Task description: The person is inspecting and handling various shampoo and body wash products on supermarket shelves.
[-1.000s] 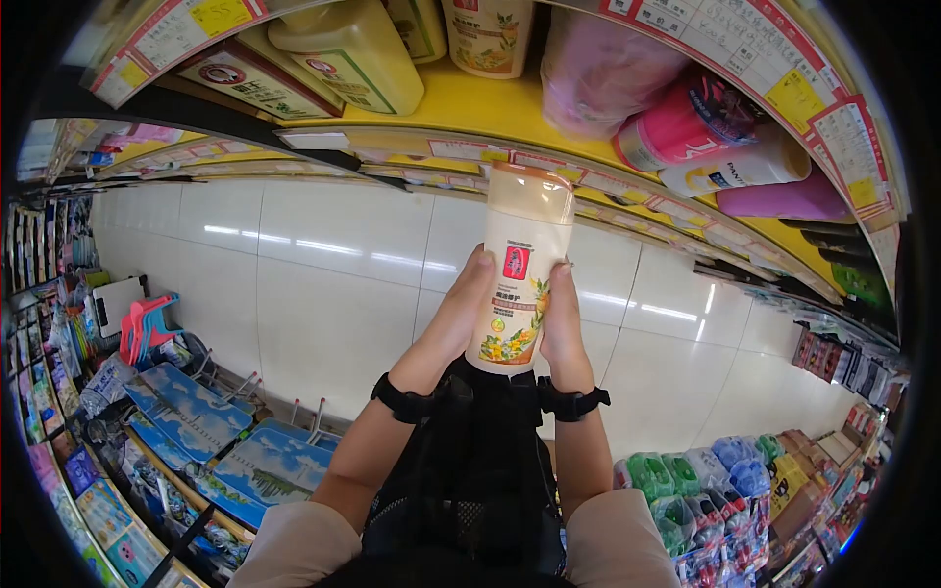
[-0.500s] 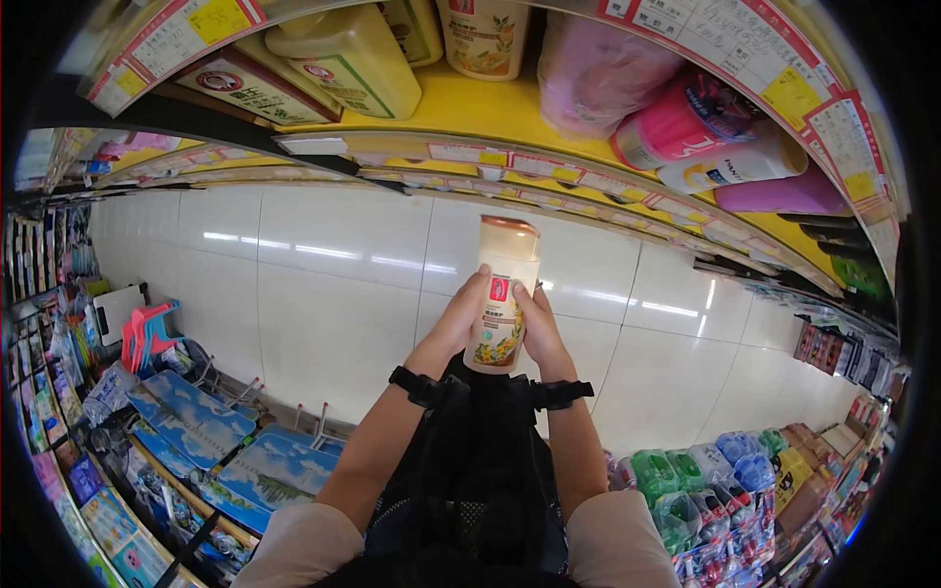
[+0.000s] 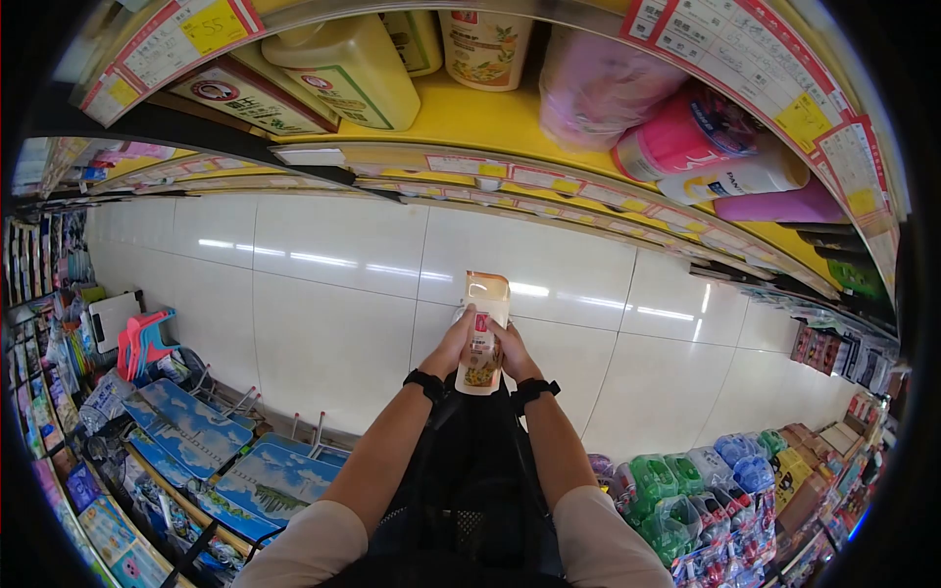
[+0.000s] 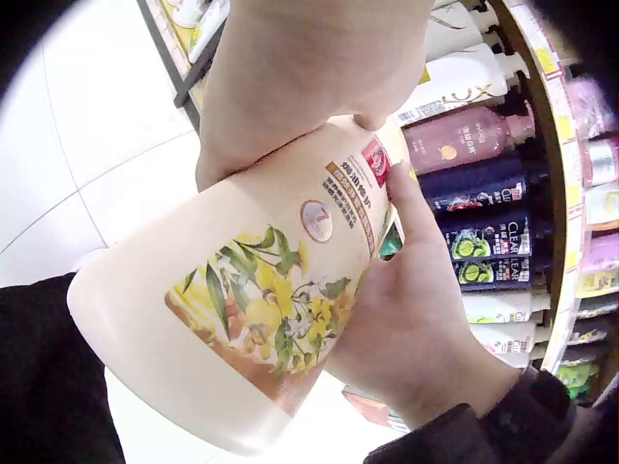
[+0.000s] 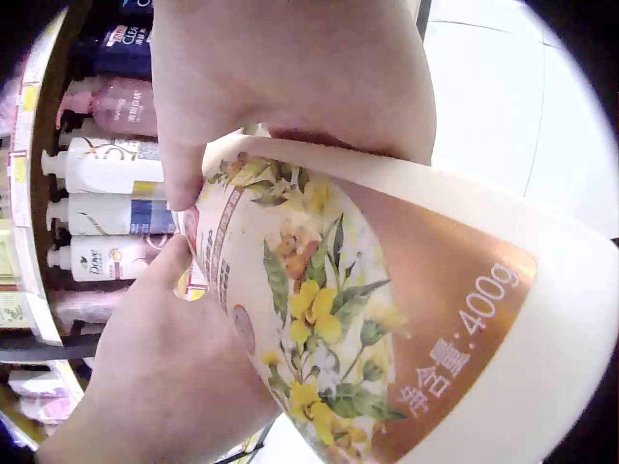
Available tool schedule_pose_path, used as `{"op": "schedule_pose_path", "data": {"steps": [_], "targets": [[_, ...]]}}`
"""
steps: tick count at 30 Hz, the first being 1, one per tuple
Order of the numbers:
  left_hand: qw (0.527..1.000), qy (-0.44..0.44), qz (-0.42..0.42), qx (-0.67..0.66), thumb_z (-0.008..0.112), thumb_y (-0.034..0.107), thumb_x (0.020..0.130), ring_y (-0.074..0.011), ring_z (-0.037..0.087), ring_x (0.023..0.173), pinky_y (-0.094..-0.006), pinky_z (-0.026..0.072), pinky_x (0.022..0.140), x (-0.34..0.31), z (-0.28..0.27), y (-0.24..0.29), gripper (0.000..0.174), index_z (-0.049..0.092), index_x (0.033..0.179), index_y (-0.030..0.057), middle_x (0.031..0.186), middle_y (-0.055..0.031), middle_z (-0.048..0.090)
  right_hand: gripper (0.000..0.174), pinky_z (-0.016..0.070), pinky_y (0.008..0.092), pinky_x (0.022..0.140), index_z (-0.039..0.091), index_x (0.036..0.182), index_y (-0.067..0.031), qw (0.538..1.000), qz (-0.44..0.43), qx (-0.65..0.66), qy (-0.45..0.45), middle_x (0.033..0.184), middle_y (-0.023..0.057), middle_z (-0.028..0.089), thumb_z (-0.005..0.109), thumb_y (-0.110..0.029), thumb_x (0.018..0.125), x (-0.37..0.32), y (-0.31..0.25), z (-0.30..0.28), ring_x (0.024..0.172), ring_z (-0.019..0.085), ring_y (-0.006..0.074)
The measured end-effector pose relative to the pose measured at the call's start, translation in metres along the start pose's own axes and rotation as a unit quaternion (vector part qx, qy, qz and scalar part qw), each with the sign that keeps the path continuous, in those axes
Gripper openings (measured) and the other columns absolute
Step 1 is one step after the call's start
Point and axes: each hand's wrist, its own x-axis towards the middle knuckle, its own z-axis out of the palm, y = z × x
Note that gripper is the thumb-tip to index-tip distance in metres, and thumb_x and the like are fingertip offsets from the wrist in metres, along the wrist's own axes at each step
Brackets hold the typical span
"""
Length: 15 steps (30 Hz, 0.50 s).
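Note:
A cream bottle (image 3: 482, 343) with a flower label and an orange-tinted cap is held upright in front of the body. The left hand (image 3: 453, 343) grips its left side and the right hand (image 3: 513, 351) its right side, thumbs on the front near the red logo. Seen from the left wrist, the bottle (image 4: 280, 271) lies between the left hand (image 4: 309, 77) and the right hand (image 4: 416, 319). The right wrist view shows the bottle's (image 5: 329, 309) lower label reading 400g, with the right hand (image 5: 300, 77) above and the left hand (image 5: 174, 358) below; the fingers behind it are hidden.
A yellow shelf (image 3: 470, 113) with pale green bottles (image 3: 358, 73), a pink bottle (image 3: 676, 137) and price tags runs across the top. Tiled floor (image 3: 323, 323) lies below. Blue folding tables (image 3: 191, 416) stand at the left, wrapped green bottles (image 3: 652, 480) at the lower right.
Both hands have drawn the bottle down, away from the shelf and closer to the body. The right thumb has shifted from the bottle's side onto its front.

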Motion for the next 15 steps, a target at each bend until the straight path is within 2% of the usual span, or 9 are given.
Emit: {"op": "schedule_pose_path", "data": {"steps": [2,7,9,13,15], "targets": [[1.000,0.001,-0.005,0.004,0.024,0.047,0.090,-0.0192,0.053,0.096,-0.0328,0.0428,0.084,0.006,-0.012,-0.011,0.051,0.042,0.116,0.0062,0.104,-0.0091,0.054,0.042,0.0478,0.0309,0.074,0.043,0.114,-0.0009,0.999,0.020,0.028,-0.032,0.098,0.0095,0.057,0.057,-0.022,0.081,0.004,0.010,-0.007,0.087,0.057,0.0189],[1.000,0.004,-0.010,0.018,0.024,0.047,0.090,-0.0201,0.053,0.096,-0.0338,0.0421,0.085,0.003,-0.022,-0.028,0.051,0.043,0.116,0.0069,0.105,-0.0091,0.055,0.037,0.0479,0.0334,0.075,0.044,0.112,-0.0021,0.997,0.069,0.019,-0.042,0.098,0.0088,0.057,0.055,-0.021,0.082,0.005,0.022,-0.019,0.087,0.058,0.0203],[1.000,0.013,-0.003,0.022,0.023,0.048,0.090,-0.0203,0.053,0.097,-0.0340,0.0416,0.086,0.004,-0.029,-0.037,0.052,0.043,0.116,0.0074,0.106,-0.0090,0.054,0.045,0.0455,0.0354,0.081,0.038,0.118,-0.0019,0.994,0.085,-0.003,-0.072,0.108,0.0103,0.053,0.053,-0.026,0.083,0.007,0.029,-0.027,0.096,0.054,0.0219],[1.000,0.005,-0.023,0.019,0.023,0.048,0.090,-0.0207,0.052,0.100,-0.0345,0.0407,0.087,-0.010,-0.023,-0.038,0.053,0.041,0.119,0.0080,0.109,-0.0089,0.053,0.050,0.0451,0.0362,0.082,0.035,0.121,-0.0031,0.992,0.108,-0.027,-0.059,0.109,0.0104,0.051,0.054,-0.029,0.083,0.000,0.029,-0.027,0.098,0.053,0.0222],[1.000,-0.019,-0.006,0.015,0.022,0.048,0.090,-0.0211,0.051,0.102,-0.0350,0.0398,0.088,-0.013,-0.022,-0.040,0.053,0.040,0.120,0.0079,0.111,-0.0091,0.052,0.053,0.0447,0.0367,0.083,0.033,0.122,-0.0041,0.991,0.115,-0.034,-0.063,0.111,0.0101,0.050,0.055,-0.030,0.082,-0.002,0.029,-0.027,0.099,0.053,0.0222]]}}
